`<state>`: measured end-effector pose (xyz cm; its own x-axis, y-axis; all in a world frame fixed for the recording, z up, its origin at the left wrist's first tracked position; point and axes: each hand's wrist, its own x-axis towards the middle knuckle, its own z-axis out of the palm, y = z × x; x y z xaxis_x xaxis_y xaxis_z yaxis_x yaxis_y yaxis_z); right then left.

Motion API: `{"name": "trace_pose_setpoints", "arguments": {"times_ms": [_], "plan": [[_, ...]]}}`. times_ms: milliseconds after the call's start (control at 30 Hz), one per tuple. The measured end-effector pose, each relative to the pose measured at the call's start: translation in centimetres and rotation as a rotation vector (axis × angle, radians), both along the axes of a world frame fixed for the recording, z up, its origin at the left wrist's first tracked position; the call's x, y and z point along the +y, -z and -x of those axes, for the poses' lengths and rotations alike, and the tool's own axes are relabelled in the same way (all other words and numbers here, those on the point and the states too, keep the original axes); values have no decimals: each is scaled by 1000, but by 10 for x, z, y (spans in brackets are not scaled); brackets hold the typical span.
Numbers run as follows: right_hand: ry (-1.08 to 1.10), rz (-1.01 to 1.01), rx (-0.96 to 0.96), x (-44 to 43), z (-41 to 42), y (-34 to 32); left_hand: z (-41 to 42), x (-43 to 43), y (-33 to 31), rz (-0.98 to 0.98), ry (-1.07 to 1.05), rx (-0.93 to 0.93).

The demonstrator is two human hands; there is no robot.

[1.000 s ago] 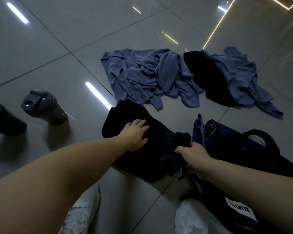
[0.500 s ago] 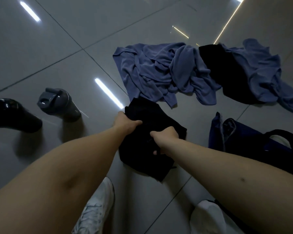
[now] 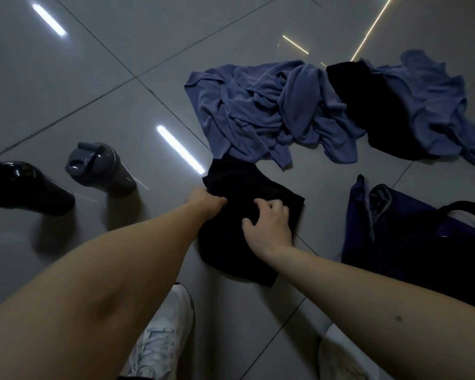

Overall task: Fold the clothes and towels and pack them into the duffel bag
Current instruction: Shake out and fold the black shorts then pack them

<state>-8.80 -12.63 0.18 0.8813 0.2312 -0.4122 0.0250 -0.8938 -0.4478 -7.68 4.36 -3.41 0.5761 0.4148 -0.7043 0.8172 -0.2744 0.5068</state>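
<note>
"Where is the small cloth (image 3: 247, 193) lying?"

"It is lying on the floor (image 3: 93, 91), just in front of the shoes (image 3: 162, 338). The left hand (image 3: 207, 200) is holding its left edge. The right hand (image 3: 269, 226) is resting on top."

"And the rest?"

"The heap of clothes (image 3: 258, 111) is lying behind it. The bag (image 3: 395, 242) is sitting to its right. A bottle (image 3: 102, 167) is standing off to the left, with another bottle (image 3: 25, 187) left of that."
</note>
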Motion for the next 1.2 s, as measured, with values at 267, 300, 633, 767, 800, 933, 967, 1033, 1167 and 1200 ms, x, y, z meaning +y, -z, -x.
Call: {"name": "trace_pose_setpoints", "arguments": {"times_ms": [267, 300, 633, 767, 800, 933, 967, 1033, 1167, 1200], "plan": [[-404, 115, 104, 4, 11, 16, 26, -7, -7, -50, -54, -59], [-411, 113, 148, 6, 9, 16, 29, -8, -7, -25, -96, -89], [-93, -287, 151, -20, -10, 5, 35, -16, -10, 272, -364, -14], [288, -103, -21, -44, -15, 15, 34, -22, -8, 304, -374, 25], [389, -74, 103, -47, -17, 19, 34, -22, -6, 311, -384, 28], [602, -203, 372, -51, -17, 22, 33, -26, -7, 259, -392, -21], [617, -228, 375, -51, -17, 23, 33, -27, -7, 212, -372, -35], [669, -287, 408, -49, -17, 26, 34, -30, -5, 125, -362, -33], [668, -369, 436, -43, -19, 28, 35, -30, -4, 111, -397, 11], [637, -371, 417, -42, -19, 27, 35, -30, -5, 80, -368, 15]]}}
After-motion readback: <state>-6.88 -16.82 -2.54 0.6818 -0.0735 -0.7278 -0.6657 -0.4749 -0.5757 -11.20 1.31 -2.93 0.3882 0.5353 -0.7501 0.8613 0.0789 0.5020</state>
